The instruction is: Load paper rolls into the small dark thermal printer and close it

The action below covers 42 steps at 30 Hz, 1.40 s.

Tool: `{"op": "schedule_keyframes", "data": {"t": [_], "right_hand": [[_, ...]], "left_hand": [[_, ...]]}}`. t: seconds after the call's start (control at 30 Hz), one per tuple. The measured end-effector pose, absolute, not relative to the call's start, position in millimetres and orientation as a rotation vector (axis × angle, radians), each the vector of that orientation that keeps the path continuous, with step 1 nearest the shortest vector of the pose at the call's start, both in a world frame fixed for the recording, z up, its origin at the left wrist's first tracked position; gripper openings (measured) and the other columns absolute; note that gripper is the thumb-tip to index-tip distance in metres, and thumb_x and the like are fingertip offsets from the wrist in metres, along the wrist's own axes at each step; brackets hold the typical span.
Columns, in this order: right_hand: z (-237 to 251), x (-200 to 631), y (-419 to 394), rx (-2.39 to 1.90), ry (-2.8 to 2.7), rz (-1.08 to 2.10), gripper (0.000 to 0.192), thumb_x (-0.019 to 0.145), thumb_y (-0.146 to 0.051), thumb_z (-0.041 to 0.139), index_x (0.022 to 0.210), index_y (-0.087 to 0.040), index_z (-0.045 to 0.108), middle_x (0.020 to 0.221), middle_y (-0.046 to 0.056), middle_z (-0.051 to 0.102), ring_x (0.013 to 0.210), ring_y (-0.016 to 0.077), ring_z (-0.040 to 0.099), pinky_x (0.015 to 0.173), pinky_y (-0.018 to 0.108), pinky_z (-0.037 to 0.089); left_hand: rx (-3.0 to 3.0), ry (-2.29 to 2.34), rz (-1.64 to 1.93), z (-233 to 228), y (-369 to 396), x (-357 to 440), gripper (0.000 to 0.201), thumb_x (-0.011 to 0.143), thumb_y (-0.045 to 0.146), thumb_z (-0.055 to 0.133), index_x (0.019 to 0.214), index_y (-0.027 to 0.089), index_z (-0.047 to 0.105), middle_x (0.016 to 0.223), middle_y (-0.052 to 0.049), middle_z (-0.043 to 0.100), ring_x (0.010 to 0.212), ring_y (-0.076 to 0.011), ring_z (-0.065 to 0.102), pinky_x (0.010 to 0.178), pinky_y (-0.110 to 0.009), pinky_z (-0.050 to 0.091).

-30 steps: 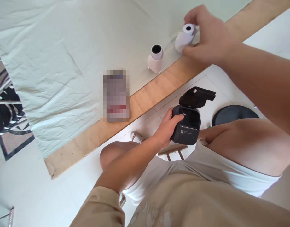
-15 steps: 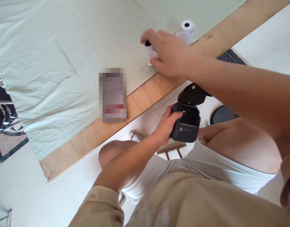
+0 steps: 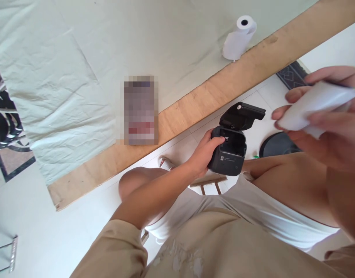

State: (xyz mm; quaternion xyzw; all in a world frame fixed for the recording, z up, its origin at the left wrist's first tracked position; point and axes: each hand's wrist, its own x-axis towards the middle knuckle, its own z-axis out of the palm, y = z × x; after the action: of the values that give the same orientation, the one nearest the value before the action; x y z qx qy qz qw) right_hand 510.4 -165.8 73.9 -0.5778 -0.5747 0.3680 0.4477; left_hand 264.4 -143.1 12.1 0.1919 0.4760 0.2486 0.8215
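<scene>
My left hand grips a small black label printer above my lap, thumb over the rim of its paper bay. The printer's hinged lid stands raised, and no roll shows inside the bay. At the right, my right hand is closed around a white paper roll, slightly blurred by motion. Another white paper roll with a dark core stands upright on the table, its loose end curling out beside it.
The table has a pale cloth and a bare wooden edge. A blurred-out rectangular object lies near that edge. Below are a dark round object, a patterned dark mat and a wooden stool.
My right hand has lifted one paper roll off the table and brought it right, toward my body. The left hand still holds the printer in nearly the same place.
</scene>
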Motion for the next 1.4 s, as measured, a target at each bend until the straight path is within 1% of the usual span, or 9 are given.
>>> {"op": "schedule_keyframes", "data": {"t": [0.17,0.4,0.63,0.8,0.97,1.1,1.23,1.3,1.4], "right_hand": [[36.7,481.8,-170.2,-1.423,-1.745,0.661,0.058,0.092,-0.028,0.073,0.148,-0.039,0.065,0.114,0.003,0.081,0.098,0.0252,0.082,0.081,0.045,0.069],[8.3,478.5,-172.6,-1.559,-1.959,0.344,0.024,0.087,-0.024,0.071,0.11,-0.029,0.064,0.107,0.003,0.083,0.085,0.0245,0.077,0.067,0.037,0.059],[3.5,478.6,-174.7,-1.453,-2.086,0.222,0.023,0.088,-0.007,0.062,0.098,-0.027,0.063,0.119,0.003,0.084,0.104,0.0253,0.079,0.086,0.042,0.06],[13.8,476.2,-179.6,-1.26,-2.131,0.293,0.021,0.095,-0.008,0.064,0.099,-0.028,0.066,0.094,0.001,0.08,0.085,0.0217,0.075,0.077,0.041,0.052],[24.7,476.4,-184.9,-0.994,-2.089,0.481,0.01,0.106,-0.034,0.074,0.104,-0.027,0.066,0.094,0.0,0.081,0.087,0.0205,0.077,0.077,0.041,0.051],[26.2,487.6,-182.3,-1.363,-1.645,0.483,0.011,0.108,-0.041,0.066,0.11,-0.03,0.068,0.105,0.004,0.078,0.097,0.0253,0.076,0.081,0.043,0.056],[14.8,497.4,-175.7,-1.517,-1.398,0.714,0.051,0.104,-0.065,0.067,0.144,-0.036,0.056,0.15,0.01,0.07,0.135,0.0317,0.072,0.109,0.053,0.06],[8.1,499.4,-172.8,-1.405,-1.314,0.857,0.058,0.102,-0.074,0.064,0.145,-0.037,0.053,0.14,0.009,0.075,0.135,0.0309,0.072,0.118,0.056,0.058],[1.6,499.5,-170.7,-1.386,-1.236,0.909,0.05,0.104,-0.076,0.057,0.136,-0.037,0.059,0.118,0.005,0.079,0.124,0.0294,0.076,0.117,0.057,0.06]], "left_hand": [[0.396,1.027,0.572,7.7,-143.3,268.1,0.039,0.086,0.033,0.079,0.122,0.022,0.068,0.099,-0.001,0.075,0.089,-0.0186,0.07,0.08,-0.029,0.057],[0.471,0.996,0.652,-3.4,-141.6,271.7,0.048,0.083,0.041,0.084,0.125,0.024,0.069,0.114,-0.002,0.077,0.108,-0.024,0.074,0.09,-0.033,0.058],[0.514,0.926,0.692,-5.3,-139.3,277.4,0.049,0.082,0.045,0.084,0.125,0.025,0.071,0.12,-0.003,0.078,0.116,-0.0272,0.074,0.096,-0.035,0.059],[0.526,0.913,0.686,-4.0,-136.5,276.9,0.059,0.076,0.047,0.092,0.126,0.026,0.069,0.118,-0.003,0.078,0.117,-0.0271,0.074,0.098,-0.037,0.059],[0.596,0.924,0.612,-3.1,-136.8,273.1,0.083,0.063,0.033,0.1,0.138,0.028,0.064,0.117,-0.002,0.076,0.12,-0.028,0.072,0.108,-0.041,0.057],[0.61,0.891,0.582,-4.4,-137.3,270.0,0.093,0.059,0.035,0.104,0.143,0.031,0.063,0.128,-0.005,0.076,0.129,-0.0318,0.071,0.111,-0.045,0.057],[0.654,0.85,0.559,-5.6,-137.7,268.4,0.099,0.058,0.037,0.106,0.146,0.032,0.062,0.133,-0.006,0.076,0.126,-0.0321,0.072,0.106,-0.044,0.059],[0.657,0.844,0.546,-4.8,-137.8,268.3,0.102,0.057,0.036,0.107,0.148,0.033,0.062,0.131,-0.006,0.076,0.123,-0.0319,0.073,0.104,-0.044,0.06],[0.662,0.833,0.537,-1.7,-137.8,268.0,0.101,0.057,0.035,0.108,0.147,0.032,0.062,0.132,-0.007,0.076,0.127,-0.0325,0.073,0.107,-0.044,0.06]]}}
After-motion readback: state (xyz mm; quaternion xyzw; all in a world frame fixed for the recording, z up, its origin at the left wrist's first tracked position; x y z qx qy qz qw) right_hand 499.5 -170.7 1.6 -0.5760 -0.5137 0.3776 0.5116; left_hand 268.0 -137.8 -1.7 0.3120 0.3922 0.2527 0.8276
